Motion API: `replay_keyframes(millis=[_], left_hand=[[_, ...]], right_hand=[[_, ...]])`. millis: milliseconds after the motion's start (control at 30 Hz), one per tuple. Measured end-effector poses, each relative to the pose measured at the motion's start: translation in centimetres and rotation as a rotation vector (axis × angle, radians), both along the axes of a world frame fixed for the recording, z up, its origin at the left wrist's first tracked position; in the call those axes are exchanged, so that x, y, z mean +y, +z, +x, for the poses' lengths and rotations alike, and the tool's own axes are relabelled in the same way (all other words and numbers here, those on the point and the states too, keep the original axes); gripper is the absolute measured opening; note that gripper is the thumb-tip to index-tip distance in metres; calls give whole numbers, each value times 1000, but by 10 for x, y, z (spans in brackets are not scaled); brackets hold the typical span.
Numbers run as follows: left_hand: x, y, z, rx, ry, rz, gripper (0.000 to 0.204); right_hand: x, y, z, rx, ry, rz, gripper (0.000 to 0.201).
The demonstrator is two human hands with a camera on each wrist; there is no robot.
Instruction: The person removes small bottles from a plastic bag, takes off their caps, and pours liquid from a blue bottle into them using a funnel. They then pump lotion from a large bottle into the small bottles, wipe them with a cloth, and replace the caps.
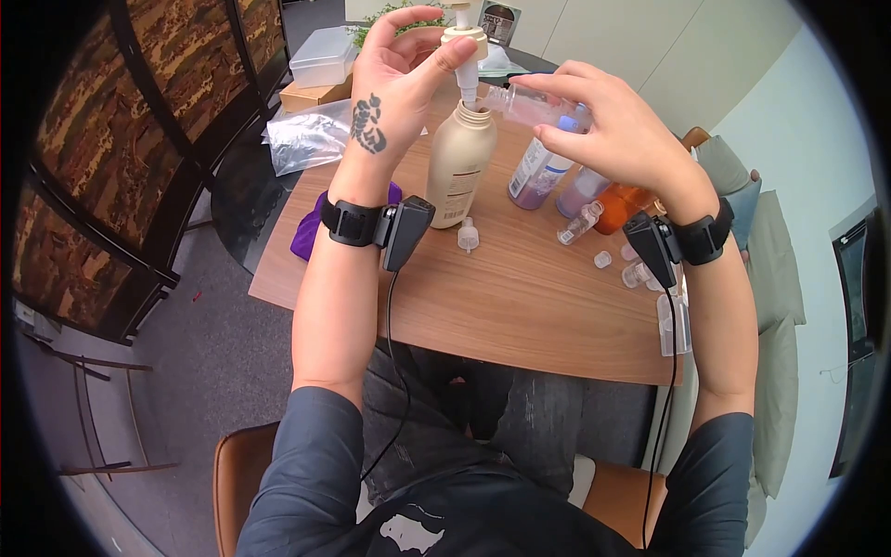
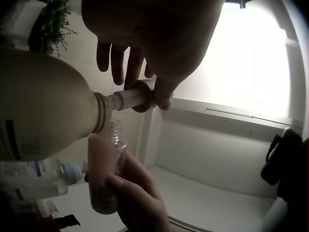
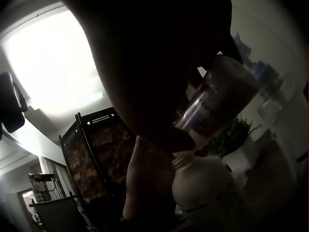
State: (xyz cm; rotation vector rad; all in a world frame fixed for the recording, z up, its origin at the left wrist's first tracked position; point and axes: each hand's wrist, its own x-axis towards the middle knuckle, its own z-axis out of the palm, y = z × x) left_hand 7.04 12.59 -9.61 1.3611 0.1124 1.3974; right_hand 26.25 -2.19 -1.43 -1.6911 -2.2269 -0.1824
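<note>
A cream bottle (image 1: 461, 158) stands upright on the table, its threaded neck uncapped. My left hand (image 1: 394, 84) pinches the collar of a pump top (image 1: 467, 65) above it; the pump's lower tube is at the bottle mouth. My right hand (image 1: 622, 121) holds a small clear bottle (image 1: 534, 107) tilted nearly sideways, its neck at the cream bottle's mouth. In the left wrist view the clear bottle (image 2: 102, 174) looks pinkish, beside the cream bottle's neck (image 2: 102, 113). The right wrist view is dark, with the clear bottle (image 3: 217, 96) over the cream bottle (image 3: 203, 186).
A small clear pump cap (image 1: 468, 235) lies before the cream bottle. Right of it are a blue-capped bottle (image 1: 538, 172), an orange bottle (image 1: 614, 206) and several small clear containers. At left are a purple cloth (image 1: 306, 237), a plastic bag (image 1: 311, 137) and a clear box (image 1: 322, 56).
</note>
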Motion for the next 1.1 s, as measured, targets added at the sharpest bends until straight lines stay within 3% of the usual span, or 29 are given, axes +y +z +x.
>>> replay_keyframes(millis=[1100], left_hand=[[0, -5, 1, -48, -3, 9, 41]], right_hand=[[5, 14, 1, -151, 58, 0, 52]])
